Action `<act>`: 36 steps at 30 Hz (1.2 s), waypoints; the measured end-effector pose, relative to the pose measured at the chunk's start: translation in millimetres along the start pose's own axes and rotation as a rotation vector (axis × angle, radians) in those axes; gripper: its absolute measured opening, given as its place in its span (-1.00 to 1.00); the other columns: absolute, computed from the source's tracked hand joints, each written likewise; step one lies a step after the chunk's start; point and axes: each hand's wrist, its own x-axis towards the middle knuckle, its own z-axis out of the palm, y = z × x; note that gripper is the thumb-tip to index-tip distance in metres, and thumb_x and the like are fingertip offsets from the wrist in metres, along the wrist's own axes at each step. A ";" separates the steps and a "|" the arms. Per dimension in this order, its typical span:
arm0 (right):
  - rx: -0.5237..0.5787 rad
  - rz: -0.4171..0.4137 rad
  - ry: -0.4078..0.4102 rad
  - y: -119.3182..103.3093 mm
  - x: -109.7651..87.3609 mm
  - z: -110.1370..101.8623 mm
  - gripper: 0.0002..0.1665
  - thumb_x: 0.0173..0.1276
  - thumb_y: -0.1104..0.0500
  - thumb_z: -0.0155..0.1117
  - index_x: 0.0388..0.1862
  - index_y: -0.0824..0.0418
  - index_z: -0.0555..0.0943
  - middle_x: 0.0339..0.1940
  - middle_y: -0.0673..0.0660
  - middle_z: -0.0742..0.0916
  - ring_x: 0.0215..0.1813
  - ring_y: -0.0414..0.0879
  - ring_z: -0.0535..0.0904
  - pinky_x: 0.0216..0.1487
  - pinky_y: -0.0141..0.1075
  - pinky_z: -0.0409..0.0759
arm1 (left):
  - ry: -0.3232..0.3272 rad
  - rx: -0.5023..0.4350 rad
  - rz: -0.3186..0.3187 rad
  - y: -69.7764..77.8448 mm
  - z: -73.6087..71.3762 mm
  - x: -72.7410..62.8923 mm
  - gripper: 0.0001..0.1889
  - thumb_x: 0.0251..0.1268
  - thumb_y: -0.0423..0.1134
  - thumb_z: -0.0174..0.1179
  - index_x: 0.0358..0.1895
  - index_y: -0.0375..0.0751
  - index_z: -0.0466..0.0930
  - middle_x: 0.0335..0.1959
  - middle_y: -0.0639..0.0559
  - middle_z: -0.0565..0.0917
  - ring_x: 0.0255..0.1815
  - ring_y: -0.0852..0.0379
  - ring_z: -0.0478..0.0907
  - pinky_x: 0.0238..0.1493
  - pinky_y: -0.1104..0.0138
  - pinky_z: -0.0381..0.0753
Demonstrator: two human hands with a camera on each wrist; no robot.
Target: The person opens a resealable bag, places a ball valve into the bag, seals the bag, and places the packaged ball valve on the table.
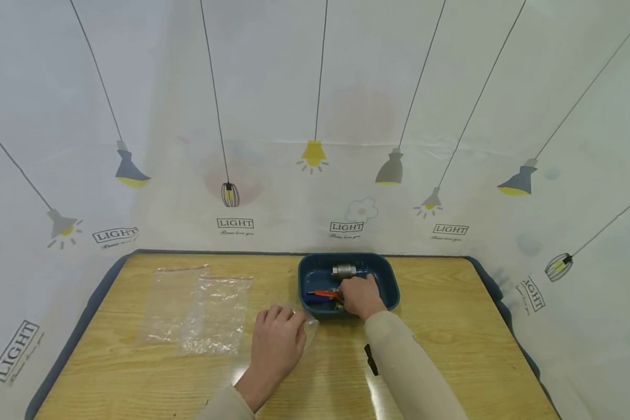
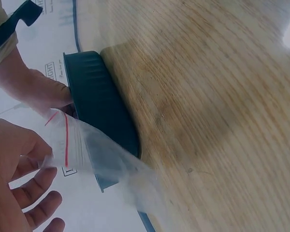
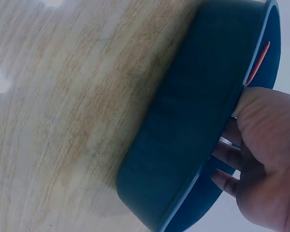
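Between its thumb and index finger, my left hand (image 1: 277, 341) pinches the top of a clear zip bag (image 2: 106, 150). The bag has a red seal line and hangs beside a dark blue tub (image 1: 349, 255). My right hand (image 1: 362, 296) reaches over the tub's near rim, its fingers down inside. Those fingertips are partly hidden, so I cannot tell whether they grip anything. By them lie an orange slim tool (image 1: 324, 293) with a thin tip, a blue object (image 1: 315, 298) and a small brass-coloured piece (image 1: 339, 305). A silvery metal fitting (image 1: 343, 270) sits toward the tub's back.
Two more clear zip bags (image 1: 173, 303) (image 1: 217, 315) lie flat and overlapping on the wooden table (image 1: 441, 350), left of the tub. A white sheet (image 1: 273, 116) printed with lamps rises behind the table's dark-edged back and sides.
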 end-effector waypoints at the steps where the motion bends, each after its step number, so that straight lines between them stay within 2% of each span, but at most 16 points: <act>1: -0.001 -0.004 -0.002 0.8 -1.1 -0.6 -0.79 0.21 0.24 0.34 -0.58 0.00 0.61 -0.52 -0.02 0.69 -0.29 -0.06 0.61 0.28 0.14 0.34 | 0.008 -0.003 0.003 0.2 0.5 -0.2 -0.92 0.00 -0.20 0.31 -0.39 0.06 0.69 -0.43 0.15 0.70 -0.27 0.08 0.58 -0.16 0.12 0.52; 5: -0.036 -0.020 0.001 3.8 -5.7 -5.3 -0.82 0.19 0.15 0.40 -0.56 0.02 0.60 -0.50 -0.02 0.70 -0.21 -0.04 0.64 0.37 0.18 0.27 | 0.011 -0.012 0.004 1.4 0.3 -0.1 -0.93 -0.01 -0.20 0.32 -0.41 0.06 0.69 -0.42 0.15 0.70 -0.26 0.07 0.59 -0.14 0.12 0.52; 11: -0.117 -0.041 0.066 9.9 -10.4 -11.4 -0.79 0.15 -0.03 0.46 -0.53 -0.04 0.61 -0.50 -0.09 0.69 -0.27 -0.07 0.56 0.21 0.05 0.33 | -0.003 -0.001 -0.004 0.1 -4.0 2.6 -0.94 0.02 -0.19 0.33 -0.39 0.02 0.69 -0.38 0.09 0.74 -0.26 0.04 0.61 -0.12 0.11 0.52; 16: -0.171 -0.069 0.200 14.5 -12.9 -10.2 -0.90 0.20 -0.05 0.40 -0.39 -0.09 0.69 -0.45 -0.12 0.72 -0.21 -0.06 0.54 0.28 0.06 0.29 | -0.032 0.010 -0.010 -1.8 -5.6 3.0 -0.94 0.06 -0.19 0.31 -0.36 0.02 0.69 -0.38 0.08 0.75 -0.25 0.04 0.61 -0.11 0.11 0.51; 21: -0.184 -0.112 0.374 14.0 -21.4 -9.9 -0.84 0.22 -0.05 0.36 -0.27 -0.04 0.68 -0.29 -0.08 0.77 -0.09 -0.03 0.57 0.38 0.07 0.24 | -0.057 0.019 -0.015 -3.2 -6.4 3.7 -0.90 0.06 -0.19 0.30 -0.31 0.02 0.70 -0.36 0.07 0.76 -0.25 0.03 0.62 -0.10 0.10 0.52; 25: -0.145 -0.168 0.528 8.4 -34.8 -13.9 -0.78 0.21 -0.02 0.35 -0.19 -0.02 0.67 -0.22 -0.06 0.79 -0.05 -0.03 0.58 0.40 0.07 0.22 | -0.029 0.022 -0.012 -3.4 -9.1 5.1 -0.89 0.02 -0.20 0.32 -0.33 -0.01 0.72 -0.41 0.06 0.77 -0.30 0.01 0.62 -0.14 0.08 0.52; 31: -0.038 -0.221 0.760 -3.1 -58.7 -18.9 -0.67 0.10 -0.05 0.47 -0.19 0.03 0.66 -0.29 -0.05 0.79 -0.07 -0.04 0.63 0.35 0.07 0.31 | 0.008 0.039 0.001 -2.1 -11.9 7.8 -0.87 0.03 -0.21 0.32 -0.31 -0.02 0.73 -0.43 0.06 0.77 -0.31 0.00 0.63 -0.16 0.10 0.51; 34: 0.030 -0.190 0.795 -10.0 -70.3 -21.1 -0.63 0.08 -0.09 0.49 -0.19 0.02 0.66 -0.33 -0.07 0.79 -0.08 -0.05 0.65 0.31 0.07 0.35 | 0.024 0.051 0.004 -1.1 -11.9 8.4 -0.87 0.04 -0.21 0.31 -0.29 -0.02 0.74 -0.43 0.06 0.77 -0.32 0.00 0.62 -0.17 0.11 0.50; 36: 0.108 -0.153 0.763 -15.3 -78.4 -22.9 -0.61 0.09 -0.11 0.47 -0.15 0.01 0.66 -0.31 -0.07 0.78 -0.09 -0.06 0.64 0.30 0.05 0.35 | 0.040 0.059 0.008 -0.7 -11.7 8.2 -0.87 0.04 -0.21 0.31 -0.29 -0.02 0.74 -0.44 0.05 0.77 -0.33 0.00 0.62 -0.17 0.11 0.50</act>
